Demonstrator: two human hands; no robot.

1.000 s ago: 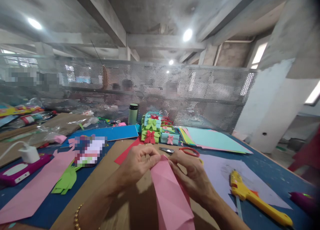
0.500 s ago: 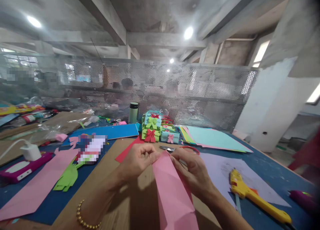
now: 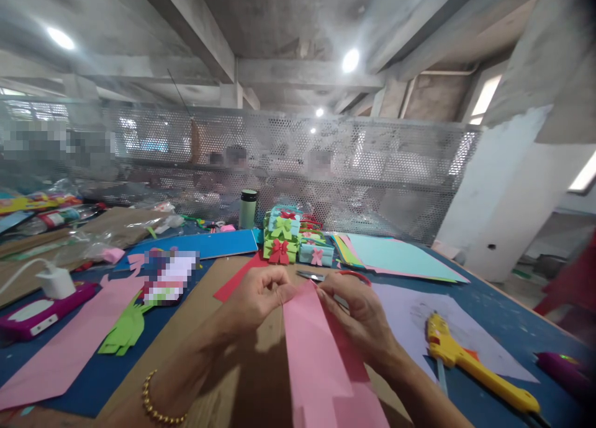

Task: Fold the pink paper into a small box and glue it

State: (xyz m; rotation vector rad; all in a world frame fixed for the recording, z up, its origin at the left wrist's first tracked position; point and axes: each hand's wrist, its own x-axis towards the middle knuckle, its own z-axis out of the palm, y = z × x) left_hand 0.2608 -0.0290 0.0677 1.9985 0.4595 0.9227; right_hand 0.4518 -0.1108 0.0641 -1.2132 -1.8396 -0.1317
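A folded pink sheet of paper [image 3: 314, 353] hangs between my hands, its far end narrow and its layers fanned apart toward me. At the far left corner, my left hand [image 3: 263, 294] pinches it between thumb and fingers. Opposite, my right hand [image 3: 356, 304] is closed on the far right edge, its fingertips partly hidden. Just beyond my right hand lie scissors with red handles [image 3: 356, 276], their blades pointing left. Beneath the paper is a brown cardboard sheet [image 3: 195, 328].
Small paper boxes with bows [image 3: 282, 238] are stacked ahead, beside a green bottle [image 3: 248, 210]. Coloured sheets [image 3: 405, 257] lie at the back right. A yellow glue gun [image 3: 465, 356] rests on the right. To the left are a pink strip [image 3: 74, 347] and a purple power strip [image 3: 41, 310].
The near part of the pink paper has spread wider, with a lower layer now showing farther right. Both hands keep their pinch and have hardly moved.
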